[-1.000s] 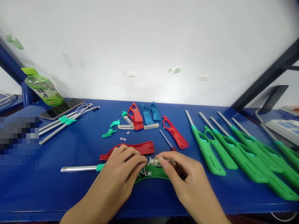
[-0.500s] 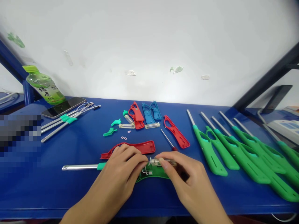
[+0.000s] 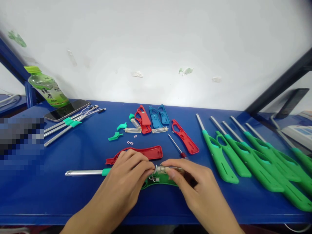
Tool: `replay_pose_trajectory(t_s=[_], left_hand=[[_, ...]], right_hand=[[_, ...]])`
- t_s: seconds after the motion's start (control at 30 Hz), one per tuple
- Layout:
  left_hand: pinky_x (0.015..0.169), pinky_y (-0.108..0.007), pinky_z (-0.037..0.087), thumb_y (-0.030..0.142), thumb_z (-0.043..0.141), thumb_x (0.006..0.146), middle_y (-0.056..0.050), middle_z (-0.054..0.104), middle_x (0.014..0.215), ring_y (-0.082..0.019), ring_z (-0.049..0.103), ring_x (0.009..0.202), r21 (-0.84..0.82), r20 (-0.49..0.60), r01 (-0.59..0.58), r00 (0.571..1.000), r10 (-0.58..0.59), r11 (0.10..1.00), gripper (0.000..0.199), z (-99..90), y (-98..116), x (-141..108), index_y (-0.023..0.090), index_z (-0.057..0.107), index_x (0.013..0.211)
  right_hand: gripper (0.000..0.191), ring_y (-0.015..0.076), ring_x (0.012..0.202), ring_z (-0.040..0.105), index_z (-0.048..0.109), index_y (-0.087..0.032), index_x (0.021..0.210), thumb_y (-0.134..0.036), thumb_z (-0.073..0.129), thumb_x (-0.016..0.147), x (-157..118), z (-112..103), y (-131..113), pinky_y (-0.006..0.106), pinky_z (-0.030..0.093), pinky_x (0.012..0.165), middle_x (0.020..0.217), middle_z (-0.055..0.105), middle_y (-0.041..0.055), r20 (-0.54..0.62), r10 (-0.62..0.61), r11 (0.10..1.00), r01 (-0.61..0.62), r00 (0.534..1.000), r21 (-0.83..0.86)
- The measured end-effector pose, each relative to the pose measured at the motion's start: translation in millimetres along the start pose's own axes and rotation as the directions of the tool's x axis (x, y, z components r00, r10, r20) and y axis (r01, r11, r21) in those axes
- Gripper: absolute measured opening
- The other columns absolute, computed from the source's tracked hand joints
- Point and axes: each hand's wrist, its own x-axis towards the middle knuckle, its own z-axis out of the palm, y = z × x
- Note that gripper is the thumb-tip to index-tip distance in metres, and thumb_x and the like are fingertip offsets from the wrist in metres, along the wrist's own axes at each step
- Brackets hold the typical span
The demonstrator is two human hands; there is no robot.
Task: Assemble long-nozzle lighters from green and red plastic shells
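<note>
In front of me lies an opened green lighter handle (image 3: 159, 182), its metal tube (image 3: 84, 173) pointing left, with thin white wires showing inside. My left hand (image 3: 126, 177) is closed over the handle's front part, its fingertips pinched close to the wires and the valve end of a clear fuel tank (image 3: 161, 169). Between thumb and fingers, my right hand (image 3: 192, 180) grips that tank above the handle's rear half. Parts of the handle and tank are hidden by my hands. Just beyond my left hand rests a red handle half (image 3: 151, 152).
Several green lighters (image 3: 220, 159) lie on the right. Behind my hands are a screwdriver (image 3: 176, 146), another red handle half (image 3: 185, 138), blue handle halves (image 3: 156, 117), green triggers (image 3: 114, 136) and clear tanks (image 3: 159, 130). A phone (image 3: 68, 110), bottle (image 3: 47, 87) and metal tubes (image 3: 63, 130) sit left.
The whole view has shifted slightly. My right thumb has moved a little along the fuel tank; both hands otherwise keep their places and grips.
</note>
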Motion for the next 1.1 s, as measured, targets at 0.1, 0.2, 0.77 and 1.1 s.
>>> replay_pose_trajectory(t_s=[0.1,0.2,0.77,1.1], left_hand=[[0.087,-0.029,0.047,0.009,0.056,0.114,0.003,0.075,0.1,-0.016,0.06,0.093,-0.017,-0.001,0.002,1.0,-0.002,1.0,0.021,-0.6,-0.5,-0.6,0.022,0.071,0.109],[0.09,-0.028,0.046,0.012,0.061,0.113,0.005,0.076,0.105,-0.015,0.061,0.097,-0.035,-0.012,0.032,0.999,-0.033,0.999,0.018,-1.3,-0.1,-0.9,0.025,0.073,0.115],[0.093,-0.031,0.045,0.006,0.061,0.111,0.004,0.074,0.105,-0.017,0.06,0.098,-0.05,0.0,0.078,0.997,-0.078,0.996,0.021,-1.8,3.8,-3.0,0.024,0.07,0.111],[0.091,-0.031,0.045,0.006,0.057,0.112,0.002,0.073,0.103,-0.017,0.057,0.096,-0.02,0.011,0.035,0.999,-0.035,0.999,0.02,-1.4,4.5,-2.4,0.022,0.07,0.111]], right_hand=[[0.021,0.0152,0.075,0.077,0.085,-0.03,0.106,-0.037,0.066,0.11,-0.6,-2.0,-0.3,0.021,0.061,0.07,0.095,0.086,-0.002,-0.003,-0.029,0.999,0.029,1.0,-0.031],[0.023,0.0147,0.073,0.075,0.085,-0.03,0.108,-0.04,0.064,0.112,-1.6,-3.1,-2.5,0.022,0.06,0.069,0.095,0.085,-0.0014,-0.034,-0.024,0.999,0.022,0.999,-0.043],[0.018,0.0123,0.069,0.073,0.087,-0.033,0.109,-0.035,0.069,0.109,0.2,-5.3,0.9,0.019,0.059,0.065,0.098,0.087,-0.0045,-0.037,-0.095,0.994,0.093,0.995,-0.059],[0.017,0.0153,0.083,0.082,0.087,-0.036,0.113,-0.033,0.071,0.108,-0.8,-7.8,2.8,0.02,0.064,0.071,0.105,0.089,-0.0043,-0.001,-0.108,0.993,0.108,0.994,-0.055]])
